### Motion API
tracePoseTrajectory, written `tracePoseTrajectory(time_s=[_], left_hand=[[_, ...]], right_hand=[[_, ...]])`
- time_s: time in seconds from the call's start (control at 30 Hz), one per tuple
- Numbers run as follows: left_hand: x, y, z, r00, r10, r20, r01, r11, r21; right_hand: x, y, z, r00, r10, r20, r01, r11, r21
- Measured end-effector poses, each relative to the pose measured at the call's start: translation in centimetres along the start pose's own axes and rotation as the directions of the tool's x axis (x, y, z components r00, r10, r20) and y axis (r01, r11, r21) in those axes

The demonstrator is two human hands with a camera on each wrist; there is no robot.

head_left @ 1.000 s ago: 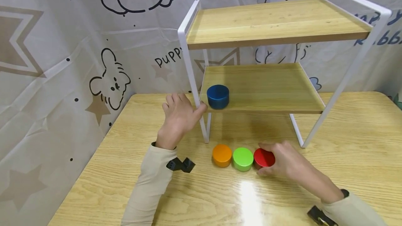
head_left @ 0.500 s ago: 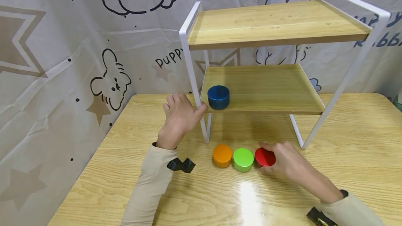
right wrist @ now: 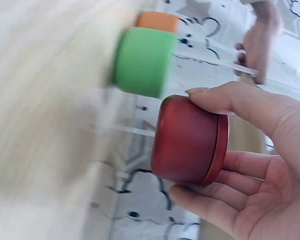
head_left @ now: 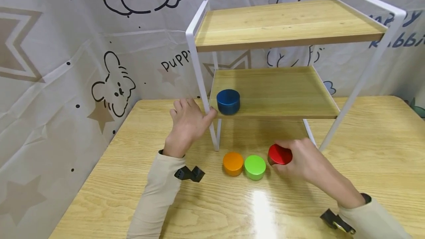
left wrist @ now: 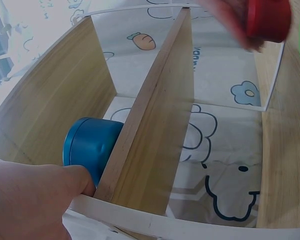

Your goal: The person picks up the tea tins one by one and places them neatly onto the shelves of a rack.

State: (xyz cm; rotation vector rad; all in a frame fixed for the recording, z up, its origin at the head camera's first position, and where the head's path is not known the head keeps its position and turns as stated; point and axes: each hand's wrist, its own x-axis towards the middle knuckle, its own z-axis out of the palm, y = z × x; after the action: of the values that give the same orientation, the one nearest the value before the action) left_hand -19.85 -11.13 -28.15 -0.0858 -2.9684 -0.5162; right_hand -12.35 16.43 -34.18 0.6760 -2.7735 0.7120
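Observation:
My right hand (head_left: 305, 161) pinches a round red tin (head_left: 278, 154) between thumb and fingers. In the right wrist view this tin (right wrist: 185, 142) is tilted and lifted off the tabletop. My left hand (head_left: 188, 123) holds the left white post of a two-tier shelf rack (head_left: 289, 40), its thumb across the post. Just beside that thumb, a blue tin (head_left: 228, 102) stands at the left end of the lower board. On the table before the rack sit a green tin (head_left: 255, 167) and an orange tin (head_left: 233, 164), side by side.
The rack's upper board (head_left: 292, 21) overhangs the lower board (head_left: 282, 91), with white metal posts at both ends. Behind stands a printed cloth backdrop (head_left: 149, 36). The wooden table (head_left: 199, 209) extends to the front and both sides.
My right hand has raised the red tin and moved it toward the rack, away from the green tin. The left hand stays on the post.

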Motion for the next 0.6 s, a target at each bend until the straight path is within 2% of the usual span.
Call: tracePoseTrajectory(time_s=[0.13,0.47,0.6], left_hand=[[0.0,-0.1,0.0,1.000,0.002,0.002,-0.002,1.000,-0.006],[0.0,-0.1,-0.2,1.000,0.005,0.005,-0.005,1.000,-0.003],[0.0,-0.1,-0.1,1.000,0.006,-0.001,-0.006,1.000,-0.003]], right_hand=[[0.7,-1.0,-1.3,0.999,-0.019,-0.036,0.018,0.999,-0.035],[2.7,-4.0,-3.4,0.988,-0.135,-0.077,0.132,0.990,-0.040],[3.4,-4.9,-4.2,0.986,-0.144,-0.078,0.142,0.989,-0.039]])
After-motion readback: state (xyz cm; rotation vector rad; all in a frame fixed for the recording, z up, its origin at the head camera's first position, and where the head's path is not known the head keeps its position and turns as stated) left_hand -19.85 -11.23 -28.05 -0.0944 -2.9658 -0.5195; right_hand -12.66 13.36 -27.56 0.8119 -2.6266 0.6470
